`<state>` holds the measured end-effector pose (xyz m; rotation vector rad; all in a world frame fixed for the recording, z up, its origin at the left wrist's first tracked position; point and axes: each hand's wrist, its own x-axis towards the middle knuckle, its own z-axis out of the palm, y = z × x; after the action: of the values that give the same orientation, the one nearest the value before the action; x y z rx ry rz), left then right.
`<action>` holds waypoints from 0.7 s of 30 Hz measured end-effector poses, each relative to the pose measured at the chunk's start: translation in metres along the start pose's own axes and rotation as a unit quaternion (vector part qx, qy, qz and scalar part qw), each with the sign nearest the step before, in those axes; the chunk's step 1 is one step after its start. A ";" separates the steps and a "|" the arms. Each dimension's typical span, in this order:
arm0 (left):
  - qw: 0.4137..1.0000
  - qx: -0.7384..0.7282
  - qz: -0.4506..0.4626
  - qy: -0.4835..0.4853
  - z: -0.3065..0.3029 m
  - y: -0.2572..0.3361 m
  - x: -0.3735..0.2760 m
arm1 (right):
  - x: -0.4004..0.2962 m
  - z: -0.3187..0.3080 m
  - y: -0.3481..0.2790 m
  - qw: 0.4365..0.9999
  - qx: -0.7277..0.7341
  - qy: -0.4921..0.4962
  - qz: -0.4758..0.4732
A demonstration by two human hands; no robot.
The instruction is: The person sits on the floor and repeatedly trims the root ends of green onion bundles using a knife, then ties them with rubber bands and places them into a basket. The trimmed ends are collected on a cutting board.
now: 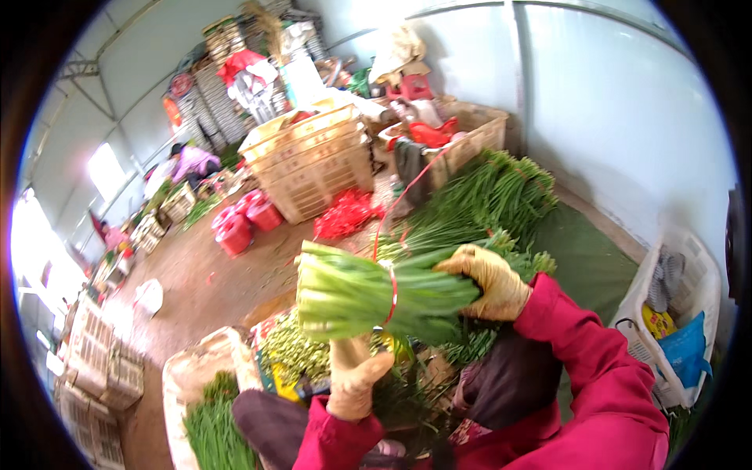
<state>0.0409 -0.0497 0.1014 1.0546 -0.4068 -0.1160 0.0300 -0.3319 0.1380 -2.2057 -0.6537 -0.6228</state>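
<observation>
A thick bundle of long green vegetable stalks point(352, 294), pale at the cut ends, lies level across the middle of the view with a red tie point(393, 294) around it. My right hand point(490, 282), in a yellowish glove, grips the leafy end. Below the pale end is my left hand point(357, 373), gloved too, upright with the thumb apart; its fingertips are hidden behind the bundle, so contact is unclear. A red string point(390, 202) runs up from near the tie towards a crate. More green bundles point(487, 205) lie behind my right hand.
A crate point(176, 376) with greens stands at lower left; trimmed pieces point(296, 352) lie beside it. Stacked plastic crates point(311, 170), red twine rolls point(235, 232) and a red tangle of strips point(346, 212) are ahead. A white basket point(634, 317) stands right. People point(194, 161) sit far left.
</observation>
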 end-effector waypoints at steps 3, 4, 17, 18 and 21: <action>0.990 -0.044 0.106 0.077 0.009 0.011 -0.012 | -0.018 0.050 -0.030 0.996 0.053 -0.066 0.016; 0.990 -0.020 0.114 0.083 0.005 0.012 -0.015 | -0.023 0.055 -0.038 0.990 0.058 -0.121 0.050; 0.999 -0.016 -0.015 0.029 -0.023 -0.054 -0.073 | -0.014 0.090 -0.064 0.972 0.197 -0.086 0.091; 0.998 -0.041 -0.038 0.036 -0.024 -0.060 -0.075 | -0.013 0.108 -0.072 0.964 0.237 -0.079 0.095; 0.996 -0.036 -0.074 0.022 -0.034 -0.073 -0.082 | -0.014 0.145 -0.083 0.914 0.356 -0.072 0.182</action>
<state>-0.0141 -0.0345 0.0014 1.0134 -0.2821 -0.2374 0.0013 -0.1762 0.0835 -1.6180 -0.4272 -0.0033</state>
